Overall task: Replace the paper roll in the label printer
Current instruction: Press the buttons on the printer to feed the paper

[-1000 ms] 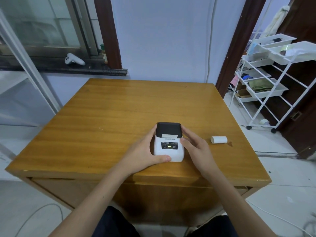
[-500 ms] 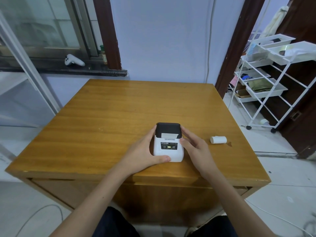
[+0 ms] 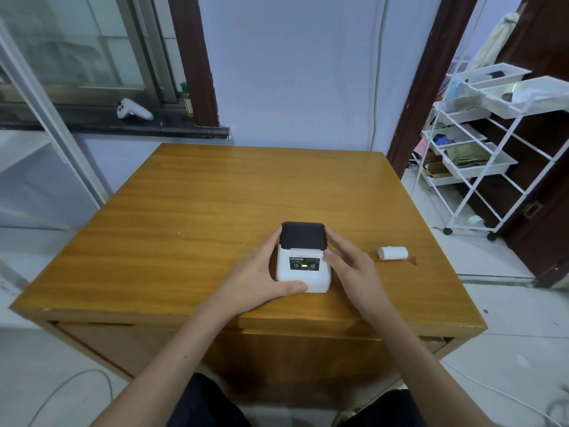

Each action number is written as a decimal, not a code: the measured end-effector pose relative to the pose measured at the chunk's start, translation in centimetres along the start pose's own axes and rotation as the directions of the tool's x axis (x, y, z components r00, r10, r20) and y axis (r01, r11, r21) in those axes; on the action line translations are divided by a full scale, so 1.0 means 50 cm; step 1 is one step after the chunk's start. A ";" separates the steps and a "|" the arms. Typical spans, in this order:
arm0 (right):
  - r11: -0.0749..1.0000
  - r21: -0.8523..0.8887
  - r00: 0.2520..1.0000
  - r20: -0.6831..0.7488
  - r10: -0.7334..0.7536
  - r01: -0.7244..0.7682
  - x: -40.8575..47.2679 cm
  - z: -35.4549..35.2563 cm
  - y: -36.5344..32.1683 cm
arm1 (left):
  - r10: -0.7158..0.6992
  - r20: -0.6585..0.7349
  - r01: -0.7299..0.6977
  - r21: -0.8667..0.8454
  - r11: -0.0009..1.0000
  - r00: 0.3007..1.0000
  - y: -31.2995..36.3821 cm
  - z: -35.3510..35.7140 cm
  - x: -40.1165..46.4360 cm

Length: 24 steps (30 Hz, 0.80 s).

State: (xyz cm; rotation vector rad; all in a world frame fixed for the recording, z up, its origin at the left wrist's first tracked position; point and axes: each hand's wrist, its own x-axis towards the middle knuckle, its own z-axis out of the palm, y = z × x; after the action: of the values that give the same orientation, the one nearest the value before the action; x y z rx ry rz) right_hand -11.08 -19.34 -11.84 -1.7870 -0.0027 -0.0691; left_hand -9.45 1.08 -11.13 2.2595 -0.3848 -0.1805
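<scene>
Both hands, left grip [image 3: 261,272] and right grip [image 3: 351,266], clasp the printer [image 3: 303,266] sides; paper roll [image 3: 393,253] lies at its 3 o'clock on the desk [image 3: 184,211].

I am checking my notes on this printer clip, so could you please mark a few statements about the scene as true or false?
1. Both hands are on the label printer. True: the left hand and right hand flank it.
2. The printer's black lid stands open. False: it is down.
3. A paper roll lies on the table to the printer's right. True.
4. The right hand holds the paper roll. False: the roll lies apart, untouched.
5. A green light shows on the printer's panel. True.
</scene>
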 end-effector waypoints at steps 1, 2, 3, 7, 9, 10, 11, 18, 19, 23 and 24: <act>1.000 0.004 1.000 -0.001 0.004 -0.004 0.000 0.000 -0.001 | -0.001 -0.003 0.001 0.007 1.000 1.000 0.000 0.001 0.000; 1.000 0.007 1.000 -0.002 0.008 -0.008 0.000 0.000 -0.001 | -0.002 -0.005 0.002 0.013 1.000 1.000 0.000 0.001 0.000; 1.000 0.007 1.000 -0.003 0.010 -0.010 0.000 -0.001 -0.001 | -0.004 -0.006 0.004 0.015 1.000 1.000 0.000 0.002 0.000; 1.000 -0.008 1.000 -0.007 0.014 -0.014 0.000 -0.002 -0.002 | -0.002 0.000 0.002 -0.006 1.000 1.000 -0.004 0.001 0.001; 0.999 -0.025 1.000 -0.016 0.021 -0.021 0.002 -0.003 -0.003 | 0.005 -0.001 -0.005 -0.018 1.000 1.000 -0.003 0.000 0.000; 0.999 -0.028 0.999 -0.019 0.026 -0.027 0.003 -0.003 -0.003 | 0.010 -0.003 -0.010 -0.023 1.000 1.000 -0.001 0.000 -0.001; 0.999 -0.027 0.999 -0.020 0.031 -0.031 0.004 -0.003 -0.002 | 0.012 -0.003 -0.012 -0.026 1.000 1.000 0.000 0.000 -0.001; 0.997 -0.041 0.998 -0.027 0.059 -0.060 0.005 -0.004 0.000 | -0.001 0.004 0.001 -0.021 1.000 1.000 0.004 -0.001 -0.002; 0.997 -0.052 0.998 -0.029 0.062 -0.064 0.005 -0.004 0.000 | -0.001 0.004 0.001 -0.019 1.000 1.000 0.005 -0.001 -0.002; 0.997 -0.053 0.998 -0.032 0.061 -0.063 0.005 -0.003 0.001 | 0.002 0.003 -0.002 -0.012 1.000 1.000 0.004 0.000 -0.001; 0.997 -0.053 0.998 -0.031 0.051 -0.053 0.005 -0.003 0.002 | 0.002 0.004 -0.002 -0.011 1.000 1.000 0.003 -0.001 -0.001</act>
State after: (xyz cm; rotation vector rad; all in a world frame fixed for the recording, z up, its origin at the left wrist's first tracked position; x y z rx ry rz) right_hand -10.85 -19.53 -11.87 -1.8387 0.0675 -0.0589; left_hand -9.52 1.03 -10.98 2.2478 -0.3873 -0.1857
